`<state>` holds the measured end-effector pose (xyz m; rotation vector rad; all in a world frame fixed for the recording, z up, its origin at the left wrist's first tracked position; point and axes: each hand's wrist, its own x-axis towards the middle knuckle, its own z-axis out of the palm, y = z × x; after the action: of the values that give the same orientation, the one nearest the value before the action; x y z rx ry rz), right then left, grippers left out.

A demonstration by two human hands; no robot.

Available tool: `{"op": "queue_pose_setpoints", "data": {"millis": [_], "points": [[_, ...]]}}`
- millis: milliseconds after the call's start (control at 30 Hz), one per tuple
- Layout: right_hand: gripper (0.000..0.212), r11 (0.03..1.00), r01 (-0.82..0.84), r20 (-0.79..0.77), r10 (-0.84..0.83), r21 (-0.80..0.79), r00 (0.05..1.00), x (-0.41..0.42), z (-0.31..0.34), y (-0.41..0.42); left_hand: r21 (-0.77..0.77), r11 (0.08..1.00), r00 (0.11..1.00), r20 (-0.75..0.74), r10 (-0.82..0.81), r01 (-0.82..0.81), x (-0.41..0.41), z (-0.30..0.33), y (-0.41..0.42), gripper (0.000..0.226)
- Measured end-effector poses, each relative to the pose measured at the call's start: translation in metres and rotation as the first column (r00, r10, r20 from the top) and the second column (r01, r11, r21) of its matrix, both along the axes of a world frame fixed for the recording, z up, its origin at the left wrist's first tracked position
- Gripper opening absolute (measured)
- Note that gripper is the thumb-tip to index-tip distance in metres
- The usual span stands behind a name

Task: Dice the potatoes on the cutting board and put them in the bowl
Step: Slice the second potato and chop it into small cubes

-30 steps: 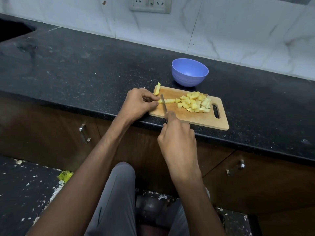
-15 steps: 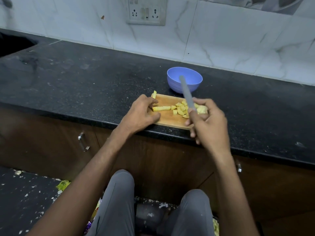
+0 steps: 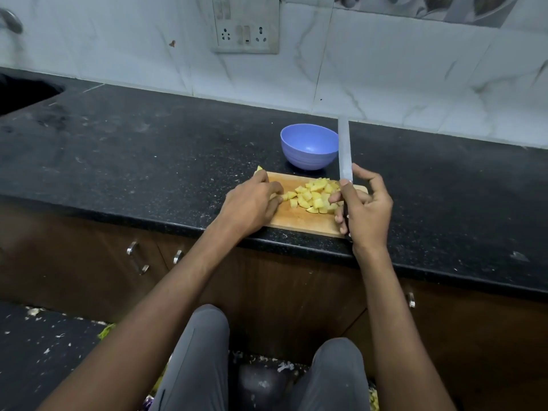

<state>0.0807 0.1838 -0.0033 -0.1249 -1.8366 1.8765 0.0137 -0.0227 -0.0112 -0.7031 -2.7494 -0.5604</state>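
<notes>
A wooden cutting board point(image 3: 299, 225) lies at the front edge of the black counter point(image 3: 148, 149). A pile of yellow diced potato point(image 3: 315, 195) sits on its middle. My left hand point(image 3: 252, 203) rests on the board's left part, its curled fingertips pinching a potato piece at the pile's left edge. My right hand point(image 3: 366, 209) grips the knife point(image 3: 344, 152) by the handle over the board's right end, with the blade pointing up and away. An empty blue bowl point(image 3: 308, 146) stands just behind the board. One potato slice point(image 3: 259, 168) lies at the far left corner.
A dark sink point(image 3: 26, 93) is set into the counter at far left, with a tap point(image 3: 10, 20) above it. A wall socket point(image 3: 246, 28) is on the tiled wall. Cabinet handles point(image 3: 136, 258) sit below the counter, and my knees are in front.
My right hand lifted the knife off the board and swung it to the right end, blade up. My left hand slid right over the potato strip toward the pile.
</notes>
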Motion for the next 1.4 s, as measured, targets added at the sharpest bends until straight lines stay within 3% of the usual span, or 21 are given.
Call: {"op": "queue_pose_setpoints", "data": {"millis": [200, 433, 667, 767, 1000, 1100, 1267, 1400], "points": [[0.028, 0.998, 0.014, 0.015, -0.013, -0.059, 1.0, -0.004, -0.004, 0.006, 0.027, 0.999, 0.999, 0.039, 0.026, -0.027, -0.003, 0.005, 0.003, 0.026], [0.031, 1.0, 0.013, 0.028, -0.013, -0.017, 1.0, -0.005, -0.007, 0.007, 0.102, 0.979, 0.984, 0.005, 0.176, -0.176, 0.002, 0.001, 0.016, 0.03], [0.029, 0.999, 0.03, 0.032, -0.03, -0.019, 0.999, -0.006, -0.007, 0.008, 0.425, 0.885, 0.979, 0.156, 0.132, -0.187, -0.011, 0.009, 0.032, 0.019], [0.03, 0.999, 0.029, 0.033, -0.028, -0.032, 0.999, -0.007, -0.008, 0.007, 0.487, 0.857, 0.975, 0.209, 0.074, -0.169, -0.02, 0.013, 0.039, 0.013], [0.03, 0.999, 0.026, 0.028, -0.025, -0.029, 0.999, -0.008, -0.009, 0.009, 0.413, 0.908, 0.968, 0.248, -0.032, -0.076, -0.042, 0.022, 0.046, 0.007], [0.032, 0.999, 0.024, 0.028, -0.023, -0.033, 0.999, -0.008, -0.009, 0.009, 0.319, 0.947, 0.95, 0.304, -0.075, -0.027, -0.049, 0.027, 0.048, 0.012], [0.032, 0.999, 0.024, 0.026, -0.023, -0.034, 0.999, -0.009, -0.01, 0.01, 0.302, 0.953, 0.903, 0.41, -0.132, 0.002, -0.058, 0.035, 0.046, 0.013], [0.032, 0.999, 0.032, 0.027, -0.031, -0.035, 0.999, -0.009, -0.01, 0.01, 0.304, 0.952, 0.894, 0.432, -0.122, -0.017, -0.059, 0.039, 0.047, 0.033]]}}
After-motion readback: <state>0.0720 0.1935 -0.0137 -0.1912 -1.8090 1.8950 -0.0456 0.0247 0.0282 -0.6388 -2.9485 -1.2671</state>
